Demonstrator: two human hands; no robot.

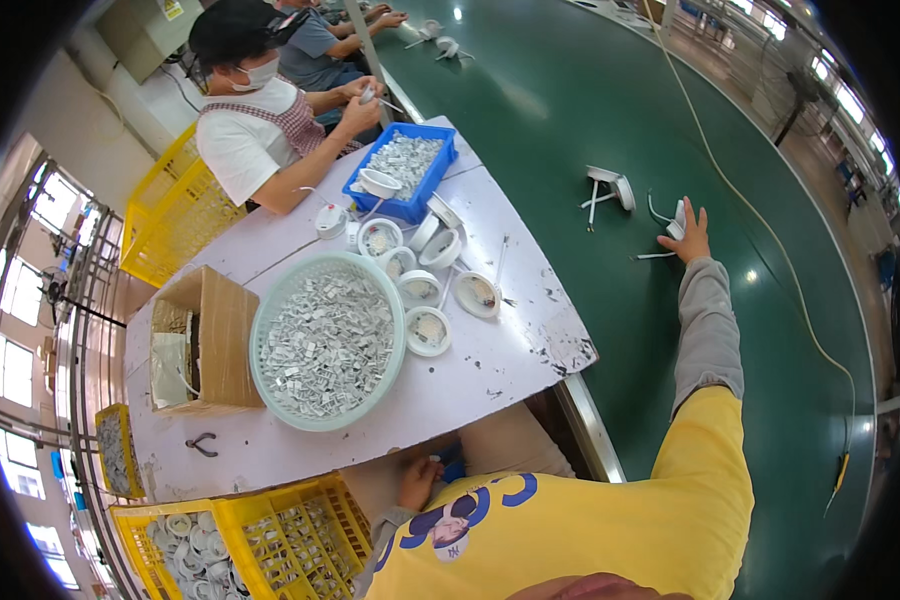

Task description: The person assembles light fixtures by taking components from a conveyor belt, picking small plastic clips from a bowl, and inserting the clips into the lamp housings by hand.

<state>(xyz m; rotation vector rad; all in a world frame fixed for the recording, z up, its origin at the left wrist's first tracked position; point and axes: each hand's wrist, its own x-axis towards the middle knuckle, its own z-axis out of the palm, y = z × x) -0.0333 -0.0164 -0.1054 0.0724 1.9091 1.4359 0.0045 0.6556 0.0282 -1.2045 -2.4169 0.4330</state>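
Over the green belt on the right, my right hand (689, 240) reaches out with thumb and fingers spread, touching a white round lamp housing (676, 222) with trailing wires. Another pair of white round housings (610, 188) lies to its left, wires sticking out. Low beside my lap, below the table edge, my left hand (418, 484) has its fingers curled; what is in them is too small and partly hidden. On the table, several white round housings (427, 331) with wires inside sit beside a pale green basin (400, 350) full of small white connector pieces.
A blue bin (448, 155) of small white parts stands at the table's far end, near a masked co-worker (260, 130). A cardboard box (232, 340), pliers (202, 444) and yellow crates (225, 510) are on the left. A cable (760, 215) hangs across the belt.
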